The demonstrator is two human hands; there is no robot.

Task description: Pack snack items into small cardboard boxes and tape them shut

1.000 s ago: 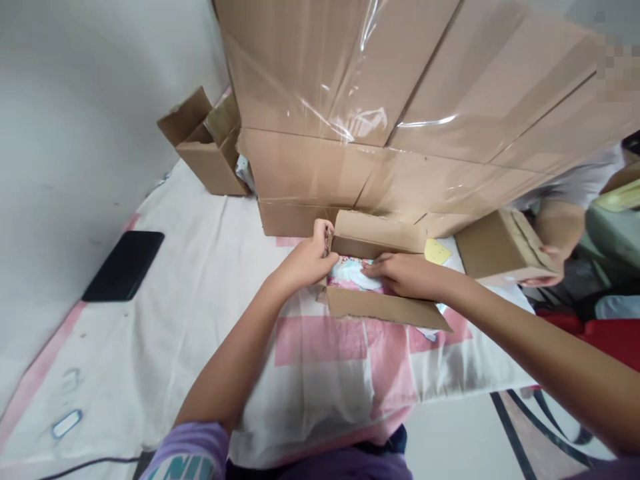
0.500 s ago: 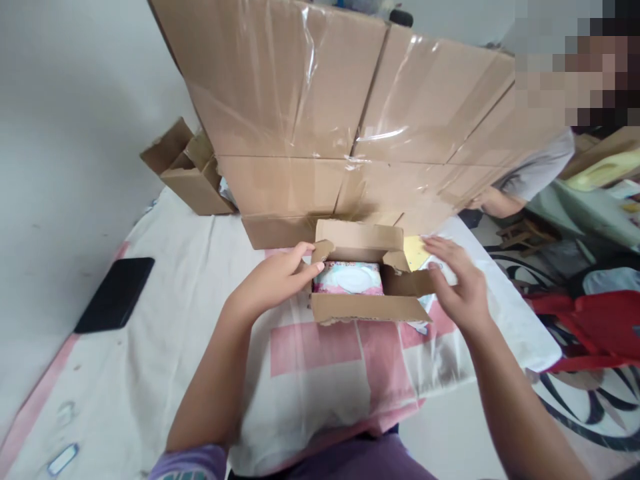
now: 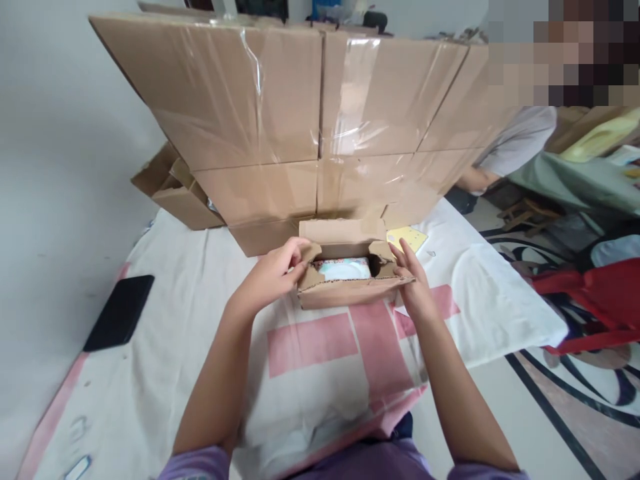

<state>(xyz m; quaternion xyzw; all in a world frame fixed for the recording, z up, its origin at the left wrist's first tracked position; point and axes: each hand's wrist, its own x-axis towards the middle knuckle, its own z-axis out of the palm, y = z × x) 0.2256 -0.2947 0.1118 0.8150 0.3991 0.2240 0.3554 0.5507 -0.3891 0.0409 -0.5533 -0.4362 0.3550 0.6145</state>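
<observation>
Head view: small cardboard box (image 3: 345, 293) sits at frame centre on the bench (image 3: 310, 373), printed packet (image 3: 345, 268) already inside. Left hand (image 3: 273, 273) pinches one end flap; right hand (image 3: 413, 290), fingers extended, presses the other. Top flaps not yet closed.

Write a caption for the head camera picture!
Left hand pinches, right hand presses the end flaps of a small cardboard box, packet inside.

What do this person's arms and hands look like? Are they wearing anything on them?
Both arms are bare from the short sleeves down. The left sleeve and the right sleeve are light purple, part of a purple top. The left hand and the right hand have no gloves on, and no ring, watch or bracelet shows.
</observation>
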